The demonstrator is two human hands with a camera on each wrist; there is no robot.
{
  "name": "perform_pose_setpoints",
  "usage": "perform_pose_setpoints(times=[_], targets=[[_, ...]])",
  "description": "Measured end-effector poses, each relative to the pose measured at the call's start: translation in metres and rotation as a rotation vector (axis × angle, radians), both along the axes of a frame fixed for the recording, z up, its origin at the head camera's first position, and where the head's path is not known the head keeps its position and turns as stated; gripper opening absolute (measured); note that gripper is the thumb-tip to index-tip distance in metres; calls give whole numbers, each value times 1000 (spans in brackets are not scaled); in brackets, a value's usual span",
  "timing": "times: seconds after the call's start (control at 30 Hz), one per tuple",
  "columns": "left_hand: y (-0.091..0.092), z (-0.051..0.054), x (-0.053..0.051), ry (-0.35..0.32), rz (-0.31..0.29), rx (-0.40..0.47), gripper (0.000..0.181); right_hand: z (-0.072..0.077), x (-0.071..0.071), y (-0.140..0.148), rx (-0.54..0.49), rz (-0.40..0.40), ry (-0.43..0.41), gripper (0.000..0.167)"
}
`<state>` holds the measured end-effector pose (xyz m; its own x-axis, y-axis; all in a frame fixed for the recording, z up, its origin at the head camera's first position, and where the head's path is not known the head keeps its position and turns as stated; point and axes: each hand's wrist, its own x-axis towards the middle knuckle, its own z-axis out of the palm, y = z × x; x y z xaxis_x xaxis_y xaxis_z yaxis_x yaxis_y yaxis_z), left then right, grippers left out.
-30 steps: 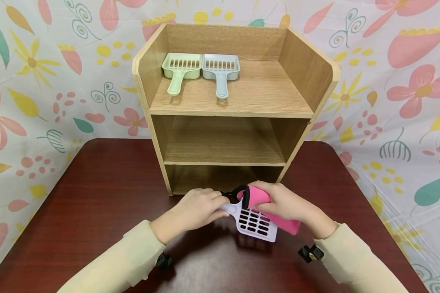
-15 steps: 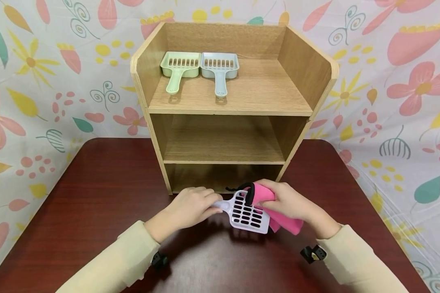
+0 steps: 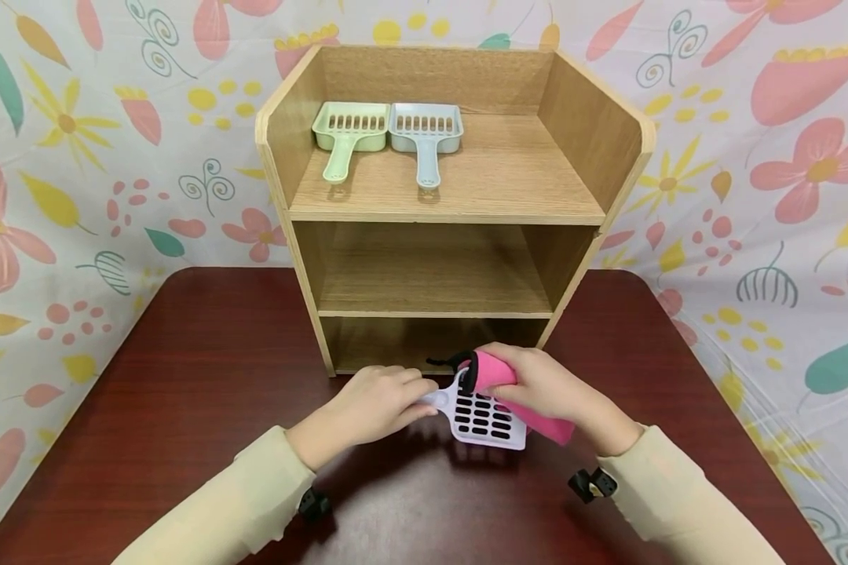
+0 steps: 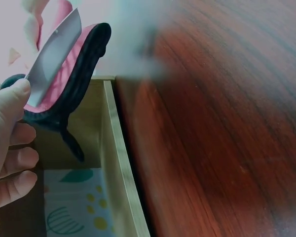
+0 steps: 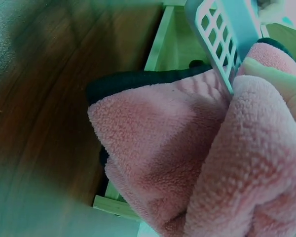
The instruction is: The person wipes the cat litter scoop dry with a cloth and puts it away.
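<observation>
My left hand [image 3: 374,404] grips the handle of a pale lilac slotted litter scoop [image 3: 493,428], holding it above the table in front of the shelf. My right hand [image 3: 540,384] holds a pink cloth [image 3: 547,426] with black edging, folded over the scoop's far right part. Fluffy pile covers the cloth [image 5: 153,128] in the right wrist view, where it lies against the scoop's slotted face [image 5: 219,37]. In the left wrist view the thumb presses on the scoop [image 4: 52,59], and a black loop hangs from the cloth. The left hand covers most of the handle.
A wooden shelf unit [image 3: 445,219] stands at the back of the dark red table [image 3: 205,377]. A green scoop [image 3: 341,157] and a blue scoop [image 3: 427,161] lie in matching trays at the left of its top level. Behind hangs a floral backdrop [image 3: 141,212].
The left hand and scoop shifted left, then back partway to the right. The cloth slid right across the scoop, then back left, still held by the right hand.
</observation>
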<state>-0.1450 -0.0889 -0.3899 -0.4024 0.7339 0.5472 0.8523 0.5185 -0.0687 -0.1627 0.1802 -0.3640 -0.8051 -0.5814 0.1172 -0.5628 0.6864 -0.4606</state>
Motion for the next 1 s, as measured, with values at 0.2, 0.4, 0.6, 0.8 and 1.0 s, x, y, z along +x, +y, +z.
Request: perform_pose_setpoints(times=[0.2,0.4,0.6,0.8,1.0], targets=[[1,2,1,-4,-15,-24,22,0,0,-1,-2,17,-23,45],[-6,1,-1,-15,-2,27,22,-4,3,2,-92,-55,-69,46],[-11,-2,-3,-12,8,53,23,-12,6,6,-179,-164,-109,49],[-12,-4,-3,-6,26,96,24,-20,11,4,-331,-262,-147,50],[-13,-7,-2,-12,63,143,25,-24,18,-3,-576,-422,-347,49]])
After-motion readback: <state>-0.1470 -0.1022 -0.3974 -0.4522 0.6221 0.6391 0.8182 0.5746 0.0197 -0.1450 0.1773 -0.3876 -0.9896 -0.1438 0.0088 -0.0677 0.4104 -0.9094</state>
